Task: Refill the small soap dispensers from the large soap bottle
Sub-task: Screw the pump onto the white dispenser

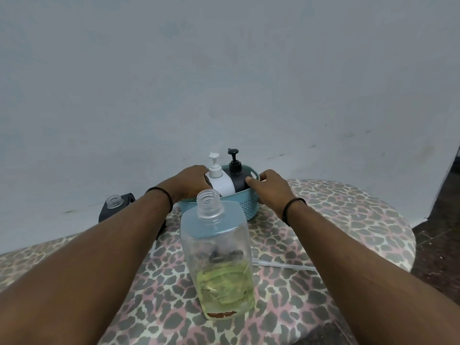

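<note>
Large soap bottle (219,260) stands upright near the worktop's (348,220) middle, cap off, neck open, green soap low in the bottom. It sits between both forearms, nearer the person than either hand. Beyond it, toward the far edge: teal basket (245,207) holding white dispenser (219,180) and black dispenser (236,175), both upright, pumps still on. Left hand (191,183) grips the basket's left rim, fingers curled over it; right hand (270,188) grips the right rim, fingertips by the black dispenser. Likely step: shifting the basket. A second black dispenser (115,206), pump off, sits at the far-left edge. Clear tube (286,266) lies right of the bottle. Open room to the right; left side is tight.
</note>
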